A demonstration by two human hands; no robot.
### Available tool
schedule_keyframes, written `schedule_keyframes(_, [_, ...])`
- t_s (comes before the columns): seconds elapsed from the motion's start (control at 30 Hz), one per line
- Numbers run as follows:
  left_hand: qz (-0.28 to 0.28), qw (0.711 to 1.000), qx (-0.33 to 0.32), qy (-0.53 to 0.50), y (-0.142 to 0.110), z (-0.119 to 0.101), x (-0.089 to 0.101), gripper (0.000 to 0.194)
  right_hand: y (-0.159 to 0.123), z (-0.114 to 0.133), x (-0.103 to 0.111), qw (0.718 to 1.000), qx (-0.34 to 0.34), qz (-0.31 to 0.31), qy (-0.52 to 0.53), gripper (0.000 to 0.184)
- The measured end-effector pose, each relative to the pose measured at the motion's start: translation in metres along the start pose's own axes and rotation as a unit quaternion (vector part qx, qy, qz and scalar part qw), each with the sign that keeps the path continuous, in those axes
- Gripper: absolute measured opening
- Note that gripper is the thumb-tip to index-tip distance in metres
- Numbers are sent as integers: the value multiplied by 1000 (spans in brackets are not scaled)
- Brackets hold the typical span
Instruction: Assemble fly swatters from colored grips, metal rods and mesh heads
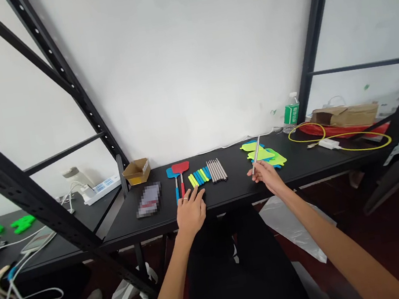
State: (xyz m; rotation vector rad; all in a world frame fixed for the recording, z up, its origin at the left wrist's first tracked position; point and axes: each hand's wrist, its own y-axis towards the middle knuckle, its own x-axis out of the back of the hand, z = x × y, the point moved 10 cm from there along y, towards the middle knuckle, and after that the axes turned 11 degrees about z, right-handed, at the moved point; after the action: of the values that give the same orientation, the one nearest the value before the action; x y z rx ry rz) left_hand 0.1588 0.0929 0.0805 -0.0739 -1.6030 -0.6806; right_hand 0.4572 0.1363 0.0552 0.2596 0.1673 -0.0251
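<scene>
My right hand (pixel 266 175) grips a slim silver metal rod (pixel 256 153), slanting up and away over the table. Just behind it lies a pile of yellow-green and blue plastic fly swatter heads (pixel 277 157). My left hand (pixel 190 210) rests low at the table's front with fingers spread, its fingertips beside the lower ends of a row of yellow and blue handle grips (pixel 199 175); whether it touches one is unclear. Several more metal rods (pixel 216 171) lie side by side right of the grips. A red fly swatter (pixel 181 168) and a blue fly swatter (pixel 172 173) lie to the left.
On the black table (pixel 236 191) are a small cardboard box (pixel 137 173) and a blurred flat item (pixel 149 200) at left. A water bottle (pixel 291 113), yellow cable (pixel 366 147) and brown box (pixel 346 116) stand at right. Black shelf posts (pixel 76 90) rise beside me.
</scene>
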Motion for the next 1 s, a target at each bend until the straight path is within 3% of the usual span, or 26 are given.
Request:
schedule_keyframes(0.23, [-41,998,38,-21,-5,0,14,36,2,1,0,1000,20,-9,2,31])
schedule_keyframes(0.47, [-31,999,21,-5,-2,-1,9,44,1,2,-5,999,13,34,-39,32])
schedule_keyframes(0.67, [-58,998,12,-29,-5,-4,15,31,-1,7,-7,994,34,47,-91,30])
schedule_keyframes(1.0, [-95,993,-8,-71,-9,-5,23,18,2,0,-8,997,29,58,-35,16])
